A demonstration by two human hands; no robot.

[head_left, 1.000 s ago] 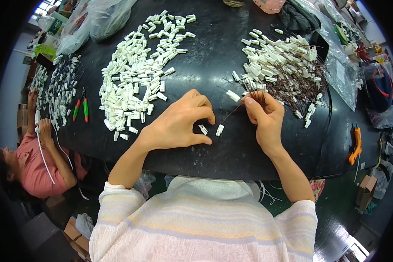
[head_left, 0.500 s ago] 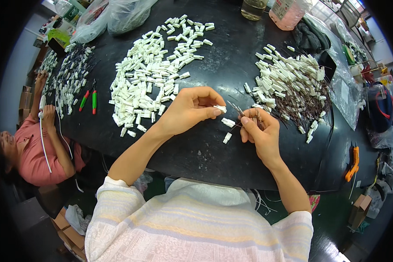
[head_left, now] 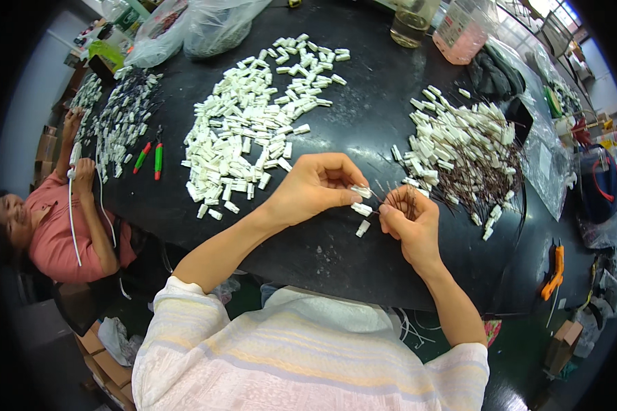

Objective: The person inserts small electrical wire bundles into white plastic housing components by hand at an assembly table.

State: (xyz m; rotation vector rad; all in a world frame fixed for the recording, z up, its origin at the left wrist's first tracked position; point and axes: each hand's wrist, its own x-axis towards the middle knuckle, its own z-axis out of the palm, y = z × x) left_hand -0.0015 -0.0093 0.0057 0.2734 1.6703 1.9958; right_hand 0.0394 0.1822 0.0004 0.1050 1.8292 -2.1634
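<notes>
Between its thumb and forefinger my left hand (head_left: 320, 183) pinches a small white plastic connector (head_left: 362, 192). My right hand (head_left: 413, 218) is closed round a bunch of thin dark wires (head_left: 399, 198), whose tips point toward the connector. One wire tip comes up to the connector; whether it is inside I cannot tell. Just below the fingers, two more white connectors lie on the black table. Loose white connectors (head_left: 243, 130) form a big heap beyond my left hand. Beyond my right hand is a pile of connectors with brown wires (head_left: 469, 147) attached.
Two red-and-green hand tools (head_left: 158, 162) lie left of the loose heap. An orange-handled tool (head_left: 554, 272) rests at the right table edge. Plastic bags (head_left: 216, 27), a jar of liquid (head_left: 411, 27) and a pink container (head_left: 463, 34) stand at the back. A co-worker in pink (head_left: 75, 229) sits at left.
The connector in my left hand and the wire tips in my right have come together. The whole view has shifted slightly.
</notes>
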